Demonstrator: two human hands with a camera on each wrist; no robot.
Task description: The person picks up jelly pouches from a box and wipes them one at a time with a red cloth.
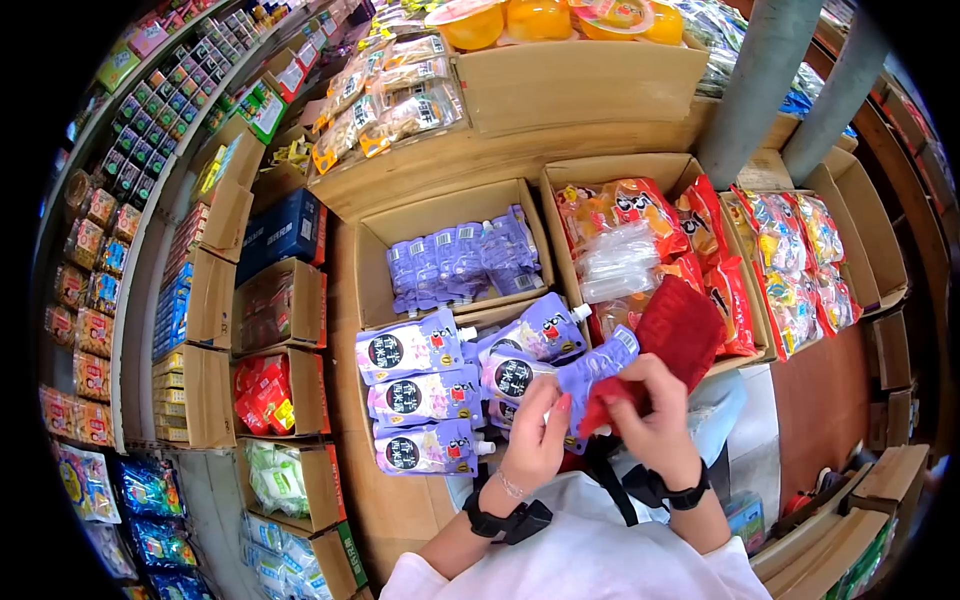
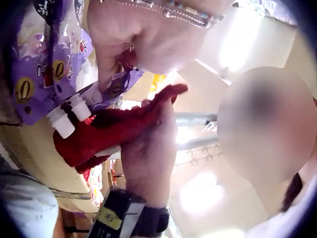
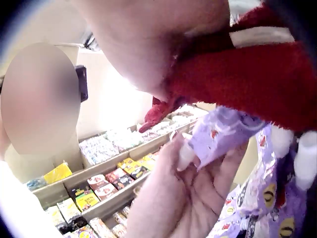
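Observation:
My left hand (image 1: 535,440) pinches the white spout end of a small purple pouch (image 1: 602,362), seen also in the right wrist view as a purple pouch (image 3: 218,136) above the palm. A red cloth (image 1: 685,330) is gripped in my right hand (image 1: 655,415), and part of it lies against the pouch. Under and beside the hands, larger purple pouches with white caps (image 1: 415,348) lie in rows on a carton. In the left wrist view the red cloth (image 2: 104,131) hangs from the right hand (image 2: 151,158).
Behind the rows stands a carton (image 1: 370,260) of small purple pouches. To its right are cartons with red snack bags (image 1: 735,300) and clear-wrapped packs (image 1: 790,270). Grey poles (image 1: 765,85) rise at the back right. Stocked shelves (image 1: 145,230) line the left side.

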